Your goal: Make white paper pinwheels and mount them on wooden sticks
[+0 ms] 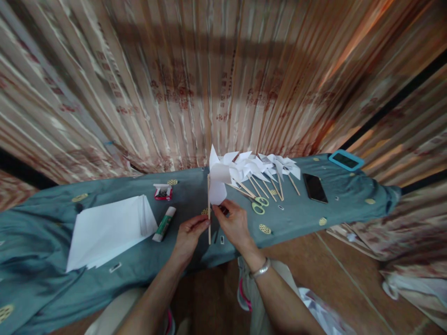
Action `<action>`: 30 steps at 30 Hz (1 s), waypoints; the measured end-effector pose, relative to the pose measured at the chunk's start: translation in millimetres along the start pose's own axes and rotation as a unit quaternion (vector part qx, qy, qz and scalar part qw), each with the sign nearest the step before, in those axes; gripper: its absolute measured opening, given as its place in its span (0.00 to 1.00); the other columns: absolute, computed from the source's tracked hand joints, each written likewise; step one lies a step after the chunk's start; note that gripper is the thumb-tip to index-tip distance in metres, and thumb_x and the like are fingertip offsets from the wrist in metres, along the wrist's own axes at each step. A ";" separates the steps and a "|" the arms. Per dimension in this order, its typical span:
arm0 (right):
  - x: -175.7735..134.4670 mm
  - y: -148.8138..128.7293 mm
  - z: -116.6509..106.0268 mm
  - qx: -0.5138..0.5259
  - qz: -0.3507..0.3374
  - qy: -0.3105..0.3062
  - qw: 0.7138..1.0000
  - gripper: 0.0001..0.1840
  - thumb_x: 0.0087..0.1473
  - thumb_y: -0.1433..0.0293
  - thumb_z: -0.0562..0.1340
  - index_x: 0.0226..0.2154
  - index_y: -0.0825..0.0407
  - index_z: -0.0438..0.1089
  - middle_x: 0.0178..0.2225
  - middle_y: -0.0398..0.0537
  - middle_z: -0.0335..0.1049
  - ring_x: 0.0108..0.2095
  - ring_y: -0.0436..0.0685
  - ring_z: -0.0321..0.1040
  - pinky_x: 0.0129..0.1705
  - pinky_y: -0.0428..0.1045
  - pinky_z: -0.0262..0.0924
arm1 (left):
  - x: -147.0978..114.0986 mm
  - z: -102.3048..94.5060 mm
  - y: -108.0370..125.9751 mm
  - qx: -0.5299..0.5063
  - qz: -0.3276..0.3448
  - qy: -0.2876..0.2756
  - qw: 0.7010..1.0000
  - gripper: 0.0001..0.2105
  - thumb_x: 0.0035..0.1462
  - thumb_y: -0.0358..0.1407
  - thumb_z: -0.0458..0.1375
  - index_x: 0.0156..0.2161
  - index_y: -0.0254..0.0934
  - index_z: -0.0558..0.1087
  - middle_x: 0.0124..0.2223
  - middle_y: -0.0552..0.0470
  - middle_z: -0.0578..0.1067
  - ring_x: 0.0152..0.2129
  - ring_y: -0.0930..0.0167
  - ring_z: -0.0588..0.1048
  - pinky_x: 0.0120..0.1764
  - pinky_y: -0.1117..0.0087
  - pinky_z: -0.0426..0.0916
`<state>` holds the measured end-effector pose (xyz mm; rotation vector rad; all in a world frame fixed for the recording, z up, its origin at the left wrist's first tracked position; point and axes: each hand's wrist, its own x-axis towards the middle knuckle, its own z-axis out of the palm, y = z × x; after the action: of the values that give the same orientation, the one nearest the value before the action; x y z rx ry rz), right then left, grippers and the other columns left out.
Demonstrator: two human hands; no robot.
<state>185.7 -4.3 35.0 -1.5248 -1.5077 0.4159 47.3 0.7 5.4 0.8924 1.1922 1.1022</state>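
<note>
In the head view, a white paper pinwheel [219, 174] stands on a thin wooden stick [209, 236] in front of me. My left hand [186, 238] pinches the lower part of the stick between thumb and fingers. Close beside it, my right hand [234, 223] is closed at the bottom edge of the paper, its fingertips on the lower vane next to the stick. Whether something small is also between those fingers cannot be made out. Several finished-looking paper pinwheels [256, 166] on sticks lie to the right, with green-handled scissors [259, 205] near their stick ends.
Left on the green cloth-covered table [188, 193] are a stack of white paper [108, 228], a glue stick [164, 224] and a small open red box [162, 192] of dark bits. A black phone [314, 188] and a blue-framed device [346, 160] lie right. A curtain [216, 83] hangs behind.
</note>
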 end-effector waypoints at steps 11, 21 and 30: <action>2.1 8.8 -5.6 -0.115 -0.091 0.042 0.988 0.06 0.58 0.70 0.60 0.33 0.52 0.74 0.31 0.49 0.76 0.33 0.57 0.70 0.38 0.49 0.62 | -0.9 2.3 2.4 -0.038 -0.021 -0.014 0.999 0.19 0.29 0.44 0.73 0.29 0.37 0.81 0.31 0.47 0.82 0.34 0.64 0.78 0.49 0.63 0.67; 20.2 16.1 -2.3 -0.088 -0.048 0.014 0.995 0.12 0.54 0.75 0.59 0.40 0.53 0.75 0.36 0.51 0.78 0.37 0.59 0.72 0.42 0.52 0.65 | -5.0 2.1 -0.4 -0.002 -0.039 -0.054 0.998 0.21 0.29 0.48 0.72 0.30 0.35 0.81 0.31 0.46 0.82 0.36 0.61 0.78 0.48 0.61 0.68; 41.5 51.9 -36.0 0.017 0.099 0.097 0.990 0.22 0.54 0.69 0.60 0.52 0.59 0.67 0.45 0.59 0.75 0.41 0.59 0.72 0.44 0.53 0.65 | -11.1 -2.9 0.0 0.016 -0.043 -0.063 0.997 0.18 0.31 0.46 0.72 0.29 0.37 0.81 0.31 0.46 0.82 0.35 0.61 0.79 0.46 0.64 0.69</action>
<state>252.9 29.6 28.1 -1.6433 -1.1998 0.3936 44.3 -10.2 7.6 0.9126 1.1364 0.9472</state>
